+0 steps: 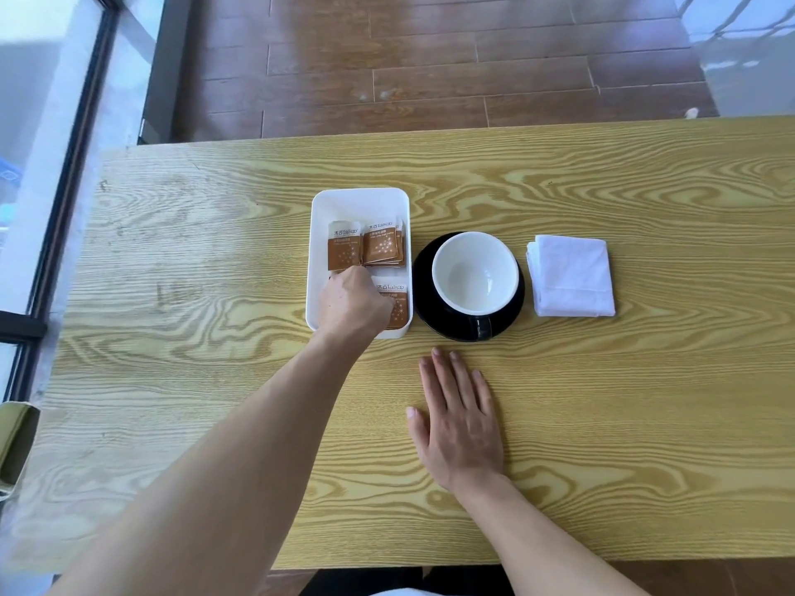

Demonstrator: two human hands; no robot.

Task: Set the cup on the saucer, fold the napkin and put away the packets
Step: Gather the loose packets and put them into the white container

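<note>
- The left hand reaches into the white plastic tray, knuckles up and fingers curled down out of sight over the near half of the tray; whether it pinches a packet cannot be told.
- The right hand lies flat and fully spread, palm down on the wooden table, holding nothing, its fingertips just short of the saucer.
- Brown-and-white sugar packets lie inside the tray: one flat and a small stack just beyond the left hand's knuckles, another partly covered at that hand's right side.
- The cup, white inside and empty, sits on the black saucer, straight beyond the right hand's fingertips and just right of the tray; its dark handle points toward the person.
- The folded white napkin lies beyond and to the right of the right hand, apart from the saucer by a narrow strip of table.
- Bare tabletop spreads left of the left forearm and right of the right hand; the far table edge lies well beyond the tray, the near edge under both forearms.
</note>
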